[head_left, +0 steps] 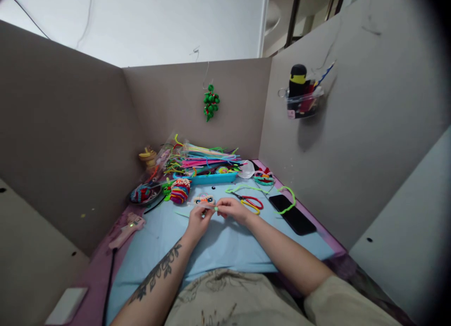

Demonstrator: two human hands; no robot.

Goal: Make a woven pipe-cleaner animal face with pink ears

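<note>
Close together over the blue work surface, my left hand (199, 222) and my right hand (233, 210) are both closed in a pinch. Between the fingertips shows a small pale-green piece (216, 208), too small to name. A thin whitish strip (203, 205) runs out leftward over my left fingers. Just beyond the hands lies a cream, fuzzy piece with eye-like dots (204, 199). To the right of my right hand rest scissors (254, 205) with red and yellow handles. A light-green pipe cleaner (289, 200) curls across a black phone (293, 215).
Bundles of colourful pipe cleaners (207, 158) lie over a blue tray (211, 178) at the back. A striped fuzzy piece (180, 191) and a dark bowl (143, 194) stand left. A pink glue gun (127, 231) lies at the left edge. Grey panels (232, 110) enclose the table.
</note>
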